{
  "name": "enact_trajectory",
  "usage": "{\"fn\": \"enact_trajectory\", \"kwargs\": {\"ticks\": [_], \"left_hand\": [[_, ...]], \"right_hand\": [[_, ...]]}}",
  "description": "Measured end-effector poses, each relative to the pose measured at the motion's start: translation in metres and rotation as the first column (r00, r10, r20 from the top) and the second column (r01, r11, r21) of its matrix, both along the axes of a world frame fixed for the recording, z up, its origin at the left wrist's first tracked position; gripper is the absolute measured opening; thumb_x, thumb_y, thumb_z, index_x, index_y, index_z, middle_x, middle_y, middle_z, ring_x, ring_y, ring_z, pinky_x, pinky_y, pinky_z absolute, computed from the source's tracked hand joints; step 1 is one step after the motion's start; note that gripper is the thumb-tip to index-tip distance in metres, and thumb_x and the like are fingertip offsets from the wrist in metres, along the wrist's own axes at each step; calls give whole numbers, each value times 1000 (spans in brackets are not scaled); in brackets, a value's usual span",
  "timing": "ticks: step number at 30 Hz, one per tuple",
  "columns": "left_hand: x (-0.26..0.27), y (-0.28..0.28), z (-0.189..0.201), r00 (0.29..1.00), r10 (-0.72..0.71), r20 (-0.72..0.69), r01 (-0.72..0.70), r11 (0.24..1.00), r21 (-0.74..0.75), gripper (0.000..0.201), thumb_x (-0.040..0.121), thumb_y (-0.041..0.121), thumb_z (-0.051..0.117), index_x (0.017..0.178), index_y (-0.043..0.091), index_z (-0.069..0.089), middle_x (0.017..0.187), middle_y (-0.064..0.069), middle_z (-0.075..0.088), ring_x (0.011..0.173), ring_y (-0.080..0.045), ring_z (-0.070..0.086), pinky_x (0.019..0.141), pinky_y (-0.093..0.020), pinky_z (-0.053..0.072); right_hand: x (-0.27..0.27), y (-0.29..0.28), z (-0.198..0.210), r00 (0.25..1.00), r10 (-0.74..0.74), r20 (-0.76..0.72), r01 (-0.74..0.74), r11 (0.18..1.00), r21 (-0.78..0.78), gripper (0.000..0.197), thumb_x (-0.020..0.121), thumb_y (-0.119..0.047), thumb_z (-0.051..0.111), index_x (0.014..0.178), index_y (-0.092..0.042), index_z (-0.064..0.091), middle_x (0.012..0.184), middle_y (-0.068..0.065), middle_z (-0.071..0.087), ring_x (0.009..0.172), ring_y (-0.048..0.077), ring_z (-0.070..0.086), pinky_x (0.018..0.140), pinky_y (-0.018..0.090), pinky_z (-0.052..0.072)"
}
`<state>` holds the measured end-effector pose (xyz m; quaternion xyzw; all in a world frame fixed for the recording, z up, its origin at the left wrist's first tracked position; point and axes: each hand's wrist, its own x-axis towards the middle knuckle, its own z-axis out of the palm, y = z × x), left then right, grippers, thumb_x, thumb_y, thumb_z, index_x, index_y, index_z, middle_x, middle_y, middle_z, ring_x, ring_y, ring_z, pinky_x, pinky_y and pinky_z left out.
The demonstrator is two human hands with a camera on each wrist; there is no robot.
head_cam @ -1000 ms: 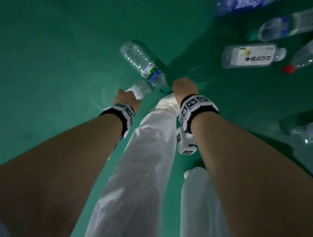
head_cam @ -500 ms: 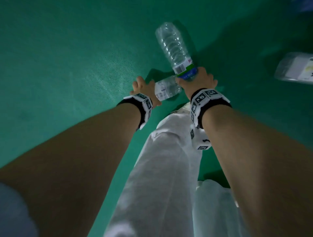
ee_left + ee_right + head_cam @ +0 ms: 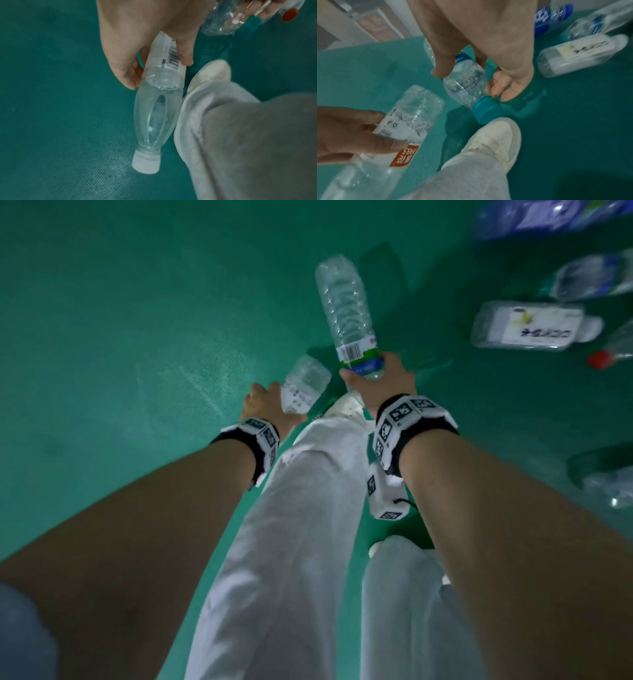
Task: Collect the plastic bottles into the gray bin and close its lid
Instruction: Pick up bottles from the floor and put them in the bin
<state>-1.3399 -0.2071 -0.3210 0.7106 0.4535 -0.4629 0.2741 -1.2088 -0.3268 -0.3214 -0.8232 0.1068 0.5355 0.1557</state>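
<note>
1. So far, only part of the collecting looks done: two plastic bottles are held in the hands, and several more are seen lying on the green floor point(image 3: 137, 302).
2. The gray bin is not seen in any view, so its contents and the state of its lid cannot be told; carrying, dropping and closing are judged to remain.
3. The left hand point(image 3: 263, 405) is clamped round the small white-labelled bottle point(image 3: 303, 385) at its label, fingers and thumb curled about it, with the white cap point(image 3: 145, 164) pointed down toward the floor.
4. The right hand point(image 3: 380, 381) is clamped on the tall ribbed bottle point(image 3: 346, 306) near its neck, the teal cap point(image 3: 486, 109) turned toward the white shoe point(image 3: 494, 140) and the base pointed away.
5. Both arms are stretched forward and down, either side of a leg in pale trousers point(image 3: 291, 542).
6. Still on the floor to the right lie the flat white-labelled bottle point(image 3: 534, 326), a red-capped bottle point(image 3: 613, 354) and others near them.
</note>
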Motion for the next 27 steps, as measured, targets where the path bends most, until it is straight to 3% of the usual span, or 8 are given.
{"fn": "enact_trajectory", "kwargs": {"ticks": [5, 11, 16, 18, 21, 24, 26, 27], "left_hand": [[52, -32, 54, 997, -23, 68, 26, 999, -36, 68, 83, 44, 68, 136, 13, 40, 135, -13, 35, 119, -33, 47, 99, -43, 45], [109, -92, 90, 977, -170, 130, 174, 984, -24, 76, 80, 53, 65, 137, 10, 38, 137, -17, 34, 124, -37, 43, 102, -43, 41], [144, -164, 114, 942, -255, 216, 273, 960, -58, 71, 78, 54, 67, 134, 15, 44, 131, -15, 41, 116, -33, 50, 98, -40, 43], [152, -187, 119, 930, -258, 261, 290, 952, -94, 62, 77, 53, 68, 124, 15, 52, 123, -12, 51, 106, -29, 57, 90, -37, 49], [159, -233, 131, 906, -285, 312, 336, 934, -122, 40, 80, 48, 68, 98, 15, 55, 98, -5, 59, 81, -22, 57, 63, -26, 45], [160, -290, 148, 874, -323, 364, 396, 907, -144, 42, 80, 50, 67, 100, 14, 56, 92, 2, 60, 73, -11, 56, 53, -16, 36], [159, -328, 162, 839, -384, 386, 462, 877, -133, 35, 82, 46, 67, 99, 17, 56, 82, 6, 57, 67, -3, 53, 48, -10, 36], [158, -346, 167, 816, -424, 394, 504, 855, -123, 35, 82, 47, 67, 98, 18, 56, 84, 5, 58, 69, -6, 55, 50, -10, 39]], "right_hand": [[27, -46, 61, 998, -55, -16, 54, 998, -45, 69, 76, -60, 66, 133, -30, 42, 134, 12, 39, 121, 35, 47, 104, 43, 42], [39, -119, 106, 962, -266, 58, 269, 962, -43, 66, 78, -60, 62, 129, -20, 45, 128, 13, 47, 115, 34, 51, 100, 40, 42], [28, -205, 134, 880, -466, 86, 471, 881, -47, 68, 78, -60, 61, 130, -20, 45, 127, 13, 48, 112, 33, 53, 101, 43, 43], [20, -231, 143, 835, -545, 80, 548, 836, -28, 69, 78, -62, 59, 129, -18, 46, 125, 12, 51, 109, 32, 56, 99, 43, 46], [5, -278, 159, 761, -645, 71, 647, 763, -3, 68, 79, -63, 58, 128, -17, 46, 123, 12, 52, 106, 32, 58, 96, 43, 48], [-18, -335, 172, 692, -717, 85, 719, 695, 7, 66, 81, -61, 57, 130, -17, 45, 124, 10, 51, 105, 30, 57, 91, 34, 47], [-36, -369, 182, 630, -772, 85, 774, 633, 13, 65, 82, -60, 57, 130, -18, 45, 124, 9, 51, 102, 27, 57, 82, 29, 42], [-46, -387, 186, 589, -804, 82, 805, 592, 24, 65, 82, -60, 57, 130, -18, 45, 124, 9, 52, 100, 26, 57, 81, 28, 42]]}}
